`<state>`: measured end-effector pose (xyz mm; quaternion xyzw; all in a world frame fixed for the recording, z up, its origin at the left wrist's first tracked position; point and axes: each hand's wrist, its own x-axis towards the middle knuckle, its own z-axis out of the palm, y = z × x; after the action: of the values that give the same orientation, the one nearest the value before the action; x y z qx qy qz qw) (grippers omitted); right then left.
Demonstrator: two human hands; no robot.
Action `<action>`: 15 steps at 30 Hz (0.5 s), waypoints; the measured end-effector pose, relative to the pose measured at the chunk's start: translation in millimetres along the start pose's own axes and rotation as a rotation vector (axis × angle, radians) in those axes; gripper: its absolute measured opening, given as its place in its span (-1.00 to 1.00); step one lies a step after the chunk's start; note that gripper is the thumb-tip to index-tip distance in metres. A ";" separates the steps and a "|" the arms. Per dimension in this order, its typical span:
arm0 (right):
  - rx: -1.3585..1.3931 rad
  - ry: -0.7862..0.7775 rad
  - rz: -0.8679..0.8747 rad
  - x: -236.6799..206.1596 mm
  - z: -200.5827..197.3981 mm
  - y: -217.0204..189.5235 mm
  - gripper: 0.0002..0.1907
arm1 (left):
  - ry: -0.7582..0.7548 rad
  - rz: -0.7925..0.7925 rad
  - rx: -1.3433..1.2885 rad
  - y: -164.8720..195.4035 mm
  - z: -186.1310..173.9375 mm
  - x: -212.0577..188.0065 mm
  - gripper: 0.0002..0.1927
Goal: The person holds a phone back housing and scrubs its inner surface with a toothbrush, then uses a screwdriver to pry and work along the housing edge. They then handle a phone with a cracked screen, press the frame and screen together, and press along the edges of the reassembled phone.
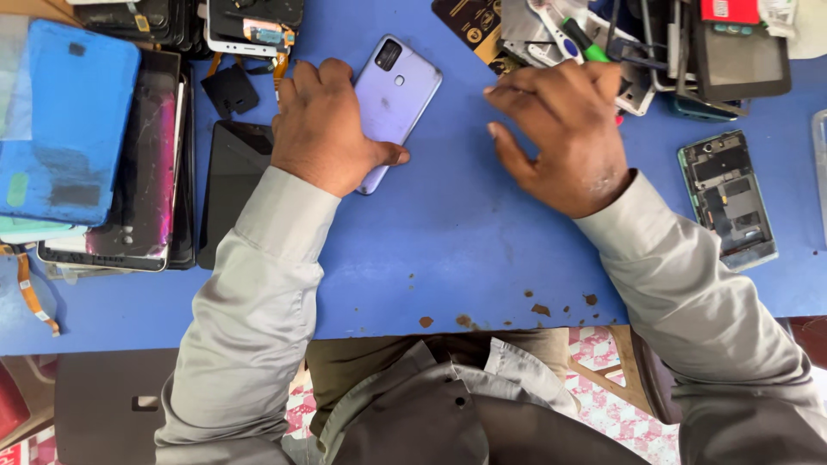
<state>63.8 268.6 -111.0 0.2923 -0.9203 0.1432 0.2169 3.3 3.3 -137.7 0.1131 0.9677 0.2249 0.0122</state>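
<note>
Left hand [323,129] lies on the purple phone [394,99] and holds it down, with the thumb curled along the phone's near edge and the fingers over its left side. Whether the fingers truly clench it I cannot tell; the hand looks pressed on it more than wrapped round it. Right hand [560,138] holds nothing. It is spread out flat, fingers pointing left toward the phone, and it hovers just over the blue table [465,250]. That phone lies back side up, near the far edge of the table, a bit left of the middle. Its long side is tilted: the camera end points to the far right, the other end points near and left, under the left hand. So the left hand is on the phone, and the right hand is near it on the right, but apart. A stack of screens [146,164] sits by the left edge. An open phone shell [728,198] lies by the right edge.
</note>
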 end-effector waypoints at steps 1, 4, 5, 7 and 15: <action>0.014 -0.005 -0.005 0.3 0.3 -1.1 -0.71 | -0.013 -0.010 0.001 1.1 -0.3 0.0 0.00; 0.062 -0.009 -0.011 0.0 1.5 -2.4 -0.68 | -0.031 -0.026 0.008 5.0 -1.5 -0.4 0.00; 0.083 -0.012 -0.005 -0.3 2.2 -2.4 -0.68 | -0.029 -0.024 0.009 6.6 -1.7 -1.0 0.01; 0.104 -0.013 0.001 -1.0 3.6 -1.8 -0.66 | -0.023 -0.010 0.016 9.4 -2.6 -2.4 0.01; 0.084 0.001 0.011 -2.9 9.3 1.4 -0.60 | -0.014 0.003 -0.009 12.0 -5.0 -5.0 0.07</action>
<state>62.2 267.5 -120.7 0.2961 -0.9149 0.1833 0.2041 10.4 10.5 -128.1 0.1160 0.9664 0.2284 0.0189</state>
